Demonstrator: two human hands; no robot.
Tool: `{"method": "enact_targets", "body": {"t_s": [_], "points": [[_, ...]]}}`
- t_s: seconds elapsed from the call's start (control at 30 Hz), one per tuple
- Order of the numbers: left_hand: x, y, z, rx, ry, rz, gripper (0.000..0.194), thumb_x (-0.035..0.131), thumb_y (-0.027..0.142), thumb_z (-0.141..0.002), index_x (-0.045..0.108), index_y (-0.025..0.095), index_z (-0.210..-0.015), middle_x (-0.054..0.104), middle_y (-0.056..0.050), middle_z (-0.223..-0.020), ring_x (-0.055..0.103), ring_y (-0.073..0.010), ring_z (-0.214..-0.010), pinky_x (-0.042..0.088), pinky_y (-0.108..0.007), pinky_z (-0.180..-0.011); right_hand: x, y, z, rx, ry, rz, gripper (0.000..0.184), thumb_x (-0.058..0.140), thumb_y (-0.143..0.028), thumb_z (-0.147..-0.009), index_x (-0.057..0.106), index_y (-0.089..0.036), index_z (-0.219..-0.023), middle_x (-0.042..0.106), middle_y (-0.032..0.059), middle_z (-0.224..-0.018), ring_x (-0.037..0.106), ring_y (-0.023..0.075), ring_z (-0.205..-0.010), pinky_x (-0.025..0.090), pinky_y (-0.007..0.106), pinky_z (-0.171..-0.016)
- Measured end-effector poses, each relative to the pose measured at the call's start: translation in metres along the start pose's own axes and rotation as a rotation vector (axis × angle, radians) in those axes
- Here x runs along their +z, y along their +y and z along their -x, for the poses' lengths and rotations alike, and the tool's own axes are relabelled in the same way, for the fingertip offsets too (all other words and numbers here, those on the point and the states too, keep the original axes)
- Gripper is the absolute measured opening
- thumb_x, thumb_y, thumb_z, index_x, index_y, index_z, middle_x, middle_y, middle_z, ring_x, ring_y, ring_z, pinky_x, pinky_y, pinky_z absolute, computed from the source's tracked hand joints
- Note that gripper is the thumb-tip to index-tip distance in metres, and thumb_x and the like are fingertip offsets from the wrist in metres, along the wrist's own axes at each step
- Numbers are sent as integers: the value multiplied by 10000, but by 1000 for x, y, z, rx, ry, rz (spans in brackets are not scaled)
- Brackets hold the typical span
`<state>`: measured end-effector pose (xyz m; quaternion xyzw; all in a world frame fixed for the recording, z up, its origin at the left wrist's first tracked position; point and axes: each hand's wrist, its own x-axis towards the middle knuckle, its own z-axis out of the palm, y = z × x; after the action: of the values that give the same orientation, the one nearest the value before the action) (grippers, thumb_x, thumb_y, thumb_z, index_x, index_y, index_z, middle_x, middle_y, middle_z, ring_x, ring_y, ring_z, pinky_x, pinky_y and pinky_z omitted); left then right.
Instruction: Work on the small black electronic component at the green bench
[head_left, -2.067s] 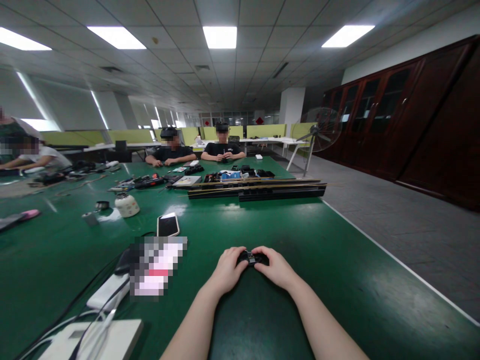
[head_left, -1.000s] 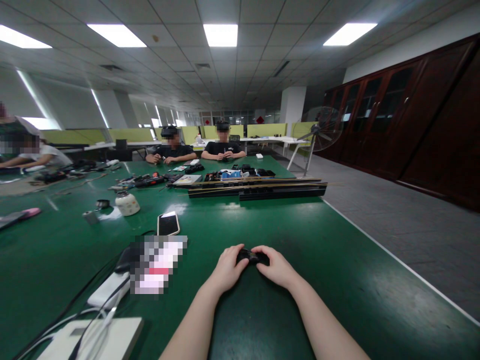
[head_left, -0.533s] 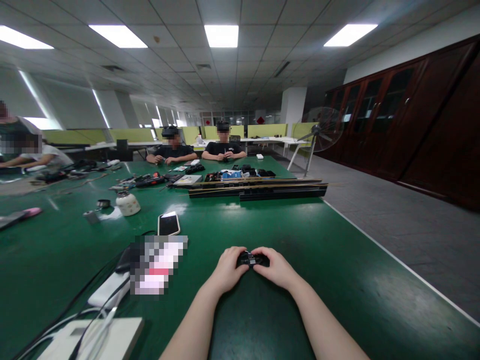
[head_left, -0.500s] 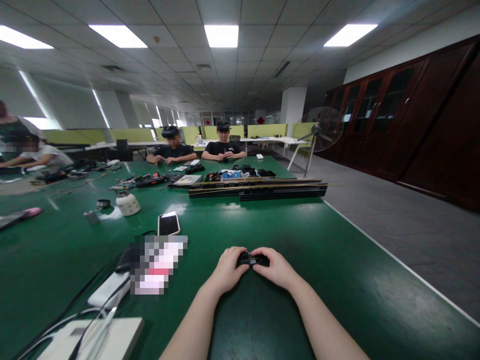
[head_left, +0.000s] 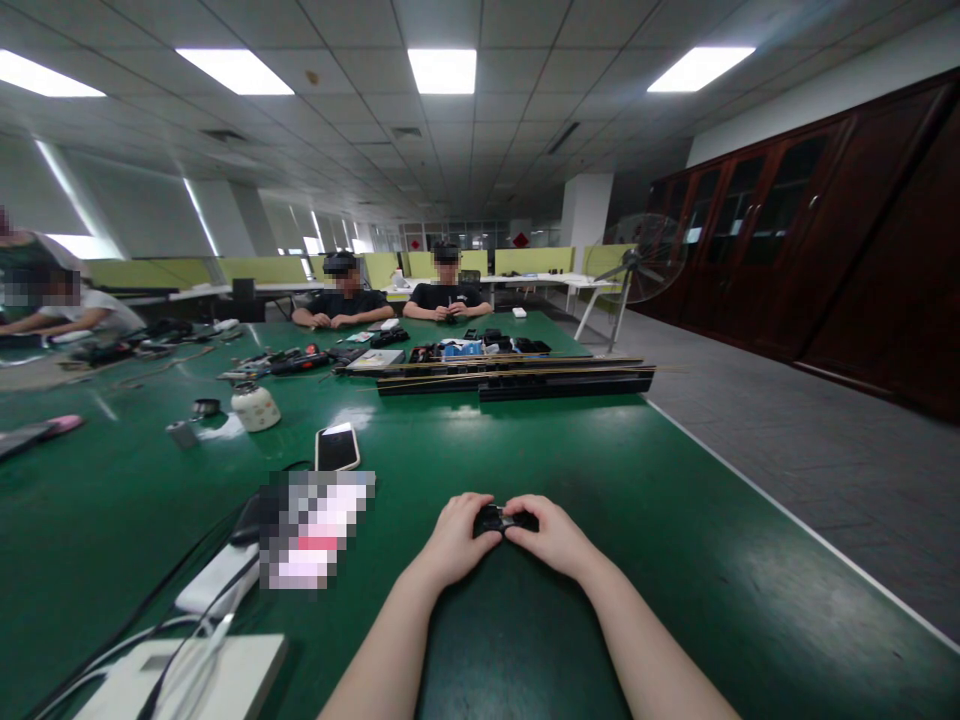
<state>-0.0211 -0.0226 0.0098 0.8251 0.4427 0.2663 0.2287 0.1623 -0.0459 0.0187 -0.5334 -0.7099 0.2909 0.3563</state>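
Note:
Between my two hands, low over the green table (head_left: 510, 620), is a small black part (head_left: 491, 518) with a lighter, metallic-looking bit near its middle. My left hand (head_left: 459, 540) grips its left side, with thumb in front and fingers curled behind. On the opposite side my right hand (head_left: 551, 535) holds it in the same way. The fingertips nearly meet, and they cover much of the part, so its exact kind cannot be made out.
Left of my hands lie a phone (head_left: 337, 447), a blurred-out packet (head_left: 315, 535) and a white box with cables (head_left: 225, 670). A patterned white jar (head_left: 256, 407) stands farther left. Long black rails (head_left: 566, 383) cross the table ahead. Two people (head_left: 448, 295) sit beyond.
My left thumb has shifted slightly right, toward the right thumb, and the part's middle is a little more covered. Otherwise my hands stay in place.

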Motion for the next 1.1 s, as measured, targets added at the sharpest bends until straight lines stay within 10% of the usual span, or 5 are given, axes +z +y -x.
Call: {"method": "enact_targets", "body": {"t_s": [1.1], "points": [[0, 0, 1, 16, 8, -3, 355, 637, 189, -728, 573, 189, -1076, 590, -71, -1085, 499, -243, -1054, 379, -373, -943, 0, 14, -11, 173, 230, -565, 403, 731, -434, -586, 629, -187, -888, 703, 68, -880, 646, 223, -880, 466, 401, -871]]}}
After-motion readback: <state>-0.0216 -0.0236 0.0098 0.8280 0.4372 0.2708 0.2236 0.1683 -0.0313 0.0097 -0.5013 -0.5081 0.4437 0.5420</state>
